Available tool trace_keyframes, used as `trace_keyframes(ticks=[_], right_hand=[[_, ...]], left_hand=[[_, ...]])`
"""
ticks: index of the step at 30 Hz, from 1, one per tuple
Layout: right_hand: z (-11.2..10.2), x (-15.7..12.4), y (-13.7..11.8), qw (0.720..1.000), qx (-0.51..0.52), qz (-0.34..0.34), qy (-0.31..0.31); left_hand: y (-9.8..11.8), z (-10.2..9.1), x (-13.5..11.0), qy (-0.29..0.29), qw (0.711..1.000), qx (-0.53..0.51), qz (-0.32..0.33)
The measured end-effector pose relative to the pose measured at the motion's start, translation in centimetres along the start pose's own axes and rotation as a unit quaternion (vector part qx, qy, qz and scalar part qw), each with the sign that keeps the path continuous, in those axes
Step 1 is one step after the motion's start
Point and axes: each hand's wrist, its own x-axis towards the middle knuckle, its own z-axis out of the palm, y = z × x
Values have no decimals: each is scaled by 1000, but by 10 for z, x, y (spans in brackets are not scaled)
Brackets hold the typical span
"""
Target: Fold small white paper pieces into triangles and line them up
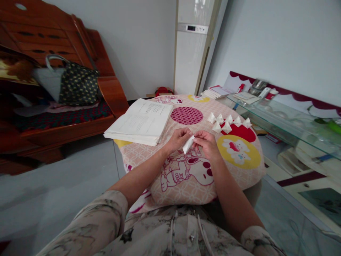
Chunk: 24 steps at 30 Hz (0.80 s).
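A small folded piece of white paper (188, 144) is held between my two hands over the near half of the table. My left hand (179, 138) pinches its upper left edge. The fingers of my right hand (205, 141) close on its right side, and the fingertips partly hide the folds. To the right, several small white folded paper pyramids (226, 127) stand in two loose rows on the cloth. A thick stack of printed white paper (141, 119) lies on the table's left side.
A patterned cloth (170, 199) with cartoon figures covers the round table. On the right stands a glass-topped cabinet (282, 121) bearing cups and small items. A wooden bench (87, 117) with bags is at the left, and a tall white air conditioner (190, 57) stands behind.
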Motion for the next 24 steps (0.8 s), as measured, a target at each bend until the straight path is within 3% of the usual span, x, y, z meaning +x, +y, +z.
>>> trace_keyframes(ticks=[8,16,24], right_hand=[[4,0,3,999,3,24,-20],[2,1,7,997,71,36,8],[1,1,8,995,71,65,-3]], left_hand=[[-4,2,1,49,999,6,7],[-3,-3,1,-13,981,-158,-110],[0,-7,1,-13,963,-236,-127]])
